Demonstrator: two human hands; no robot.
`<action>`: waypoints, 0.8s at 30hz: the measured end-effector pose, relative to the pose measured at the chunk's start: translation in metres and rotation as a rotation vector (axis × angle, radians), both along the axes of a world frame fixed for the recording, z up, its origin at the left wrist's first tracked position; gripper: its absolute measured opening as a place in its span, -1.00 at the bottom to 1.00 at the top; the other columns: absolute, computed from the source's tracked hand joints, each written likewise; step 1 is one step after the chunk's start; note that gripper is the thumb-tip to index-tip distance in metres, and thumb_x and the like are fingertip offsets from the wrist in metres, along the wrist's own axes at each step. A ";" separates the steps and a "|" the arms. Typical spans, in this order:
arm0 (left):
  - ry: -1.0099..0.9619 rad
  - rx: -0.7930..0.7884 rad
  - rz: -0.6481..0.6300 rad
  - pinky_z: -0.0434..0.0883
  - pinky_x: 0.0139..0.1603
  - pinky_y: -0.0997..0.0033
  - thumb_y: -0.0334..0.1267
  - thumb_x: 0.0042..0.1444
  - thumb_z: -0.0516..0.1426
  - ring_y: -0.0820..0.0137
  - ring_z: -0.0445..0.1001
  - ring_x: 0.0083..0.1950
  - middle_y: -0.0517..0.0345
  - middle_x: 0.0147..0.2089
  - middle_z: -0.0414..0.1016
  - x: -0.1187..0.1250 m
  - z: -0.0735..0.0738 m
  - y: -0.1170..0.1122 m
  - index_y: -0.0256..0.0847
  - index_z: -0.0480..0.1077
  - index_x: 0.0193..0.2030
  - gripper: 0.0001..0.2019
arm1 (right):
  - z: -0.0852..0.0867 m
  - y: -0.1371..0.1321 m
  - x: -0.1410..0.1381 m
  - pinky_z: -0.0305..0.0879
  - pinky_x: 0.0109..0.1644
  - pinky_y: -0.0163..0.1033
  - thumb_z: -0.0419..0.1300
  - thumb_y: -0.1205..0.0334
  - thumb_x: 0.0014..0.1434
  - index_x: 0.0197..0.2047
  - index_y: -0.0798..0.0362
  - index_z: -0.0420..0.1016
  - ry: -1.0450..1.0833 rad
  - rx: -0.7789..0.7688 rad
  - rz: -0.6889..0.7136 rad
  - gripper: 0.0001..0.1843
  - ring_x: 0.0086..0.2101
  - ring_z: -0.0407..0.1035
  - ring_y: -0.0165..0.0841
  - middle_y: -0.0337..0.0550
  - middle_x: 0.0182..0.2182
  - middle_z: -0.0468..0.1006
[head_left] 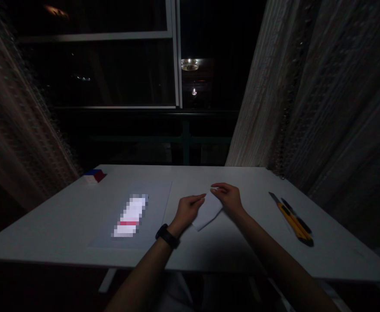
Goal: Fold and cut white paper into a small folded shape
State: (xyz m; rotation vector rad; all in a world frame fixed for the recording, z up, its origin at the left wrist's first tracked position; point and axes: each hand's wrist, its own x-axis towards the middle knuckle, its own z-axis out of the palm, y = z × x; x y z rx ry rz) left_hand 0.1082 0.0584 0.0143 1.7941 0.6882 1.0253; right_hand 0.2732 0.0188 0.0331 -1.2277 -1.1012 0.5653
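A small piece of white paper (207, 212), apparently folded, is held up between my two hands over the table. My left hand (189, 210) pinches its left edge near the top between thumb and fingers. At the upper right corner my right hand (229, 196) closes thumb and fingertips on the same paper. A dark watch (167, 236) sits on my left wrist. Left of my hands, a lit phone (131, 216) with a blurred-out screen lies on a larger white sheet (159, 203).
On the right side of the white table (190, 173) lie a yellow utility knife (292, 223) and a dark pen (296, 215), side by side. A cube-shaped puzzle (94, 175) in blue, red and white stands at the far left corner. Curtains (255, 86) and a dark window rise behind.
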 end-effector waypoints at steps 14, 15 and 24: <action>0.042 -0.129 0.042 0.32 -0.45 0.46 -0.13 -0.10 0.22 0.38 0.44 -0.43 0.04 -0.44 0.55 0.001 0.005 -0.001 -0.34 0.53 -0.40 -0.73 | 0.001 -0.003 -0.004 0.09 -0.60 -0.37 0.32 0.10 -0.21 -0.26 0.15 0.51 -0.035 -0.074 0.120 -0.59 -0.66 0.22 -0.48 -0.28 -0.68 0.42; 0.039 -0.128 0.045 0.33 -0.44 0.45 -0.13 -0.09 0.22 0.38 0.45 -0.42 0.04 -0.43 0.55 0.001 0.005 -0.001 -0.34 0.53 -0.39 -0.73 | 0.001 -0.003 -0.004 0.12 -0.59 -0.36 0.32 0.09 -0.22 -0.29 0.15 0.52 -0.021 -0.076 0.115 -0.60 -0.65 0.25 -0.46 -0.26 -0.67 0.44; -0.034 0.147 0.148 0.39 -0.12 0.35 -0.18 0.08 0.11 0.32 0.49 -0.16 0.03 -0.17 0.55 0.001 0.007 -0.004 -0.23 0.50 -0.16 -0.74 | 0.017 -0.002 -0.015 0.33 -0.31 -0.23 0.29 0.10 -0.14 -0.45 0.10 0.53 -0.086 0.039 0.013 -0.76 -0.41 0.44 -0.28 -0.08 -0.46 0.57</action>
